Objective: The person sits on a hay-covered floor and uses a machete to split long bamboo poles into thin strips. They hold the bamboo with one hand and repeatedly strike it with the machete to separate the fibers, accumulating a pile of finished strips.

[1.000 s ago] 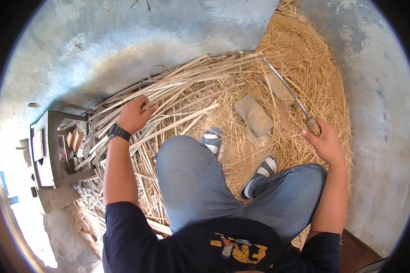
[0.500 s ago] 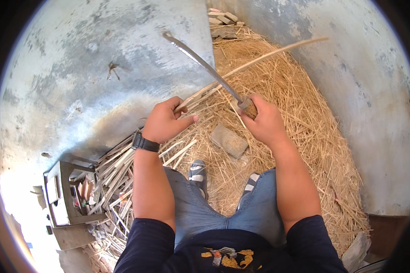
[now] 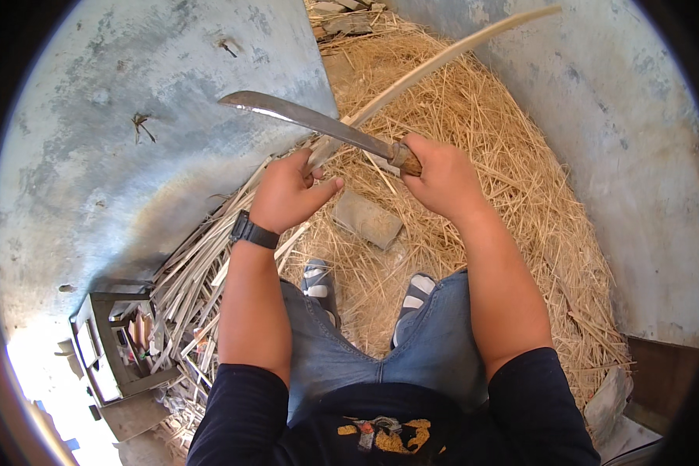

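My right hand (image 3: 446, 180) is closed round the short wooden handle of a machete (image 3: 287, 111). Its long, slightly curved blade points left, and the edge side lies across a pale split bamboo strip (image 3: 435, 66). The near end of that strip sits in the curled fingers of my left hand (image 3: 286, 194), whose thumb sticks out to the right. From there the strip runs up and away to the far right. Whether the blade touches the strip or passes just above it, I cannot tell. A dark wristwatch (image 3: 254, 230) is on my left wrist.
A grey brick-like block (image 3: 367, 220) lies on the ground before my feet. Straw-like shavings (image 3: 512, 202) cover much of the floor. Split strips (image 3: 202, 272) are heaped at the left, beside a dark-framed box (image 3: 109, 349). Worn bluish walls (image 3: 163, 70) stand on both sides.
The machete has swung down to the left, its blade now flatter and lower over the strip. The bamboo strip's far end reaches higher in view. Both hands keep their holds.
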`<move>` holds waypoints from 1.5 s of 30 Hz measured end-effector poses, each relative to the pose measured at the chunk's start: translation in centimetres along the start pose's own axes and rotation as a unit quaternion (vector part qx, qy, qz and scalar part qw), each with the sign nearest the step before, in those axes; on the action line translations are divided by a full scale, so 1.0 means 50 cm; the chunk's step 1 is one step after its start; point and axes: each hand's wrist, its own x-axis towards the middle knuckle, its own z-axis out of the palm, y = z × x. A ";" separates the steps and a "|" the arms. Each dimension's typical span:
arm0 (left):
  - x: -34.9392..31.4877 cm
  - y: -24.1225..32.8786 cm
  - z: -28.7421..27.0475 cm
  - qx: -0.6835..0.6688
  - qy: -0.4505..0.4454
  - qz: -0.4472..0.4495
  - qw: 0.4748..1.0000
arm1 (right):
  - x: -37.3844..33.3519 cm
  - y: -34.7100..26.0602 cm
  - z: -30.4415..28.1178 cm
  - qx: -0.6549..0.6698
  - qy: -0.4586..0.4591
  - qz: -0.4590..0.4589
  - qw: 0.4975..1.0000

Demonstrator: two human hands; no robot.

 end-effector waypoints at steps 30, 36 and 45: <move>-0.016 -0.014 0.002 0.143 0.011 0.016 0.990 | 0.003 -0.066 0.068 -0.048 -0.030 -0.009 0.998; -0.023 -0.036 0.008 0.130 0.060 0.035 0.989 | -0.004 -0.066 0.073 -0.054 -0.010 -0.035 0.998; -0.025 -0.024 -0.001 0.167 0.071 0.017 0.983 | 0.004 -0.050 0.029 -0.028 -0.012 0.095 0.995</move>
